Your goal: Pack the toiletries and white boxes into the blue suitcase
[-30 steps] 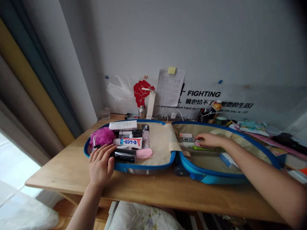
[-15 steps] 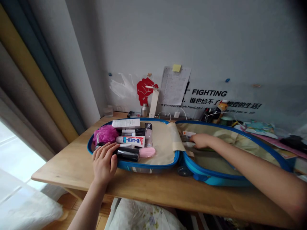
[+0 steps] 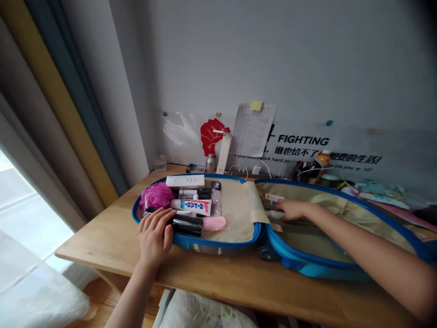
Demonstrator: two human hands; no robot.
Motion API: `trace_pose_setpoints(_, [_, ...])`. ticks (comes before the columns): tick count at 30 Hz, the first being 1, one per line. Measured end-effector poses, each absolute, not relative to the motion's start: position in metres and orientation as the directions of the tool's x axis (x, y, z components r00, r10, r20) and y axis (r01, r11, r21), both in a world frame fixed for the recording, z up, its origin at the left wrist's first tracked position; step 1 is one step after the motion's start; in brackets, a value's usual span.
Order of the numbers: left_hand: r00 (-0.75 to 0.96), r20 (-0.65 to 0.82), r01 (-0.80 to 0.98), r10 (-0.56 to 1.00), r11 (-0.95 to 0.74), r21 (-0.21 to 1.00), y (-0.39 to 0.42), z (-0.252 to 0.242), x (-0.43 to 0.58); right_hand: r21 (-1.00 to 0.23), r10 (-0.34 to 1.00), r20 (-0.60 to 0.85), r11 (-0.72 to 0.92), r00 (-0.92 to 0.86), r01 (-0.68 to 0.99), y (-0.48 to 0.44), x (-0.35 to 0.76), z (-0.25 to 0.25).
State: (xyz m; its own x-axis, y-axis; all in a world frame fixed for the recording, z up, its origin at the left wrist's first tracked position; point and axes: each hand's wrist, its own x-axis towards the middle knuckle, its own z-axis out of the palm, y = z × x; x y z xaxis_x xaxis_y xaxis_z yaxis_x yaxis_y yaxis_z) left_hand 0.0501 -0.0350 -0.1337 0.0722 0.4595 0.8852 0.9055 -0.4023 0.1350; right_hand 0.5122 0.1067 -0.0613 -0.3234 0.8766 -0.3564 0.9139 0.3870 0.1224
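An open blue suitcase [image 3: 221, 248] lies on the wooden desk, its two halves side by side. Over the near left rim rests my left hand [image 3: 155, 234], fingers laid out against a black bottle [image 3: 187, 225]. Around it in that half are a purple bath puff [image 3: 157, 196], a white box [image 3: 185, 181], a toothpaste tube [image 3: 193, 207] and a pink flat item [image 3: 215, 223]. My right hand [image 3: 294, 210] reaches into the other half, its fingers closed around a white tube-like item [image 3: 274, 214] that they partly hide. A small white-and-orange box [image 3: 274, 197] lies just beyond.
Along the wall stand a metal bottle [image 3: 210, 162], a tall white stick-like device [image 3: 224, 155] and a white charger [image 3: 256, 170] with cables. Packets and other clutter [image 3: 380, 193] crowd the desk's right side. Below the front edge is a floral cushion [image 3: 201, 310]; curtains hang at left.
The view has shifted, so everything sits slightly lower and farther right. Both hands keep about the same places on the suitcase and its contents.
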Motion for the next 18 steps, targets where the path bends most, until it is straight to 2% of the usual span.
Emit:
trace_pose_setpoints(9, [0.086,0.887,0.905,0.454,-0.408,0.121,-0.035,-0.132,0.050,0.115,0.912,-0.285,0.338,-0.295,0.934,0.108,0.509,-0.063])
trace_pose_setpoints(13, [0.087,0.889,0.905,0.449,-0.409,0.118,-0.035,-0.132,0.050,0.032,0.943,-0.203,0.276,-0.264,0.961,0.103,0.514,-0.055])
trace_pose_setpoints(18, [0.059,0.884,0.901,0.464,-0.407,0.153,-0.034,-0.133,0.050,-0.140,0.978,-0.035,0.201,-0.207,0.970,0.103,0.526,-0.036])
